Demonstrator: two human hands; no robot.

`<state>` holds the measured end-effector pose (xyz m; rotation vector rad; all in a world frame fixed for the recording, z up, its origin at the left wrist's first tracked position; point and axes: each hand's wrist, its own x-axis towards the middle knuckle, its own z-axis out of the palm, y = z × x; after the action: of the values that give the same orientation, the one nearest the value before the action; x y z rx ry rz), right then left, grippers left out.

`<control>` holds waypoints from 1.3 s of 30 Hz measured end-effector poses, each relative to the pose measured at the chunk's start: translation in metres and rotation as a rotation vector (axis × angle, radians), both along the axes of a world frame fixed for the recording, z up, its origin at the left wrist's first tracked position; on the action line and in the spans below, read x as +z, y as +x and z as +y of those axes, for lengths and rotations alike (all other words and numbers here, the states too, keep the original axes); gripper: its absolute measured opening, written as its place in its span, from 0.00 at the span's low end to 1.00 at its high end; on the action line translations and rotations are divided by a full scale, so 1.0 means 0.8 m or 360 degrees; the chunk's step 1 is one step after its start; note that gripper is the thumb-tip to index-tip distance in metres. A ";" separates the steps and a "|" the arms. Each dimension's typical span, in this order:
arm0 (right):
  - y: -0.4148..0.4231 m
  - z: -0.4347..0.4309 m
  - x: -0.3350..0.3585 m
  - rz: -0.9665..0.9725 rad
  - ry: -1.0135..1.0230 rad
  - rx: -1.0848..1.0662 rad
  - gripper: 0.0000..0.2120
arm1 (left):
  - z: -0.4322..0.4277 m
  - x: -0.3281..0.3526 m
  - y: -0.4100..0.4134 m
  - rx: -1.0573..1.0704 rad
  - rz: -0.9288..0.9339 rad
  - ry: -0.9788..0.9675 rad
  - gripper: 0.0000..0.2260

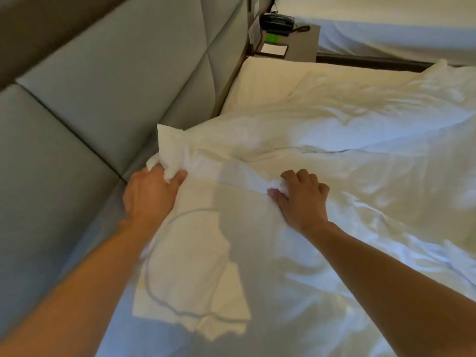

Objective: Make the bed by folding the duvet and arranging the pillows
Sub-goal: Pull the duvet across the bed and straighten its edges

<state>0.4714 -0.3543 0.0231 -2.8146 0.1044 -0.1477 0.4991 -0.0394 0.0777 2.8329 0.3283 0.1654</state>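
A white duvet (pixel 347 140) lies crumpled across the bed. Its top edge runs close to the padded headboard. My left hand (pixel 150 194) is closed on the duvet's corner, which bunches up beside the headboard. My right hand (pixel 300 197) pinches a fold of the same top edge a short way to the right, fingers curled into the fabric. A white pillow (pixel 268 81) lies flat at the far end of the bed against the headboard, partly covered by the duvet. The bottom sheet (pixel 201 266) shows below my hands.
A grey-green padded headboard (pixel 108 81) fills the left side. A nightstand (pixel 304 42) beyond the pillow holds a black telephone (pixel 279 23) and a notepad (pixel 274 50). A second white bed (pixel 399 27) stands at the top right, across a narrow gap.
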 end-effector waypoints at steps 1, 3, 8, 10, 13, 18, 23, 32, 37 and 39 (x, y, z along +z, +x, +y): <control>0.000 0.006 -0.006 0.0129 -0.0037 -0.0089 0.24 | -0.008 -0.017 0.000 -0.0046 0.0119 0.0178 0.27; -0.008 0.011 -0.020 0.0199 -0.0048 -0.0224 0.29 | -0.025 -0.028 0.001 -0.0020 0.0329 0.0320 0.29; -0.062 0.012 -0.043 -0.0045 0.0071 -0.0195 0.30 | -0.084 -0.014 -0.031 -0.0013 0.0042 0.0194 0.38; -0.086 0.007 -0.049 -0.0012 0.0158 -0.0186 0.29 | -0.103 -0.044 -0.060 -0.0274 0.0183 0.0232 0.36; -0.124 -0.020 -0.061 0.0109 0.0281 -0.0209 0.28 | -0.079 -0.105 -0.078 -0.0403 0.0361 0.0473 0.37; -0.207 -0.127 -0.083 0.0304 0.0488 -0.0426 0.28 | -0.072 -0.122 -0.054 -0.0269 0.0437 0.0417 0.38; -0.316 -0.235 -0.078 0.0104 0.1639 -0.1222 0.28 | -0.202 -0.094 -0.108 -0.0267 0.0228 -0.0059 0.34; -0.458 -0.452 -0.037 -0.1296 0.3132 -0.2184 0.38 | -0.547 -0.141 -0.233 -0.1467 0.0486 -0.0140 0.35; -0.526 -0.572 -0.020 -0.1216 0.2767 -0.2606 0.24 | -0.652 -0.150 -0.230 -0.1646 0.0554 -0.0121 0.42; -0.528 -0.613 -0.004 -0.1022 0.2017 -0.2816 0.15 | -0.686 -0.145 -0.232 -0.1645 0.0600 -0.0016 0.44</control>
<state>0.0486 -0.8443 0.0199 -0.7043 1.6569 -0.8776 0.3135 -0.5885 -0.0385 2.6164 -1.0422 -0.5722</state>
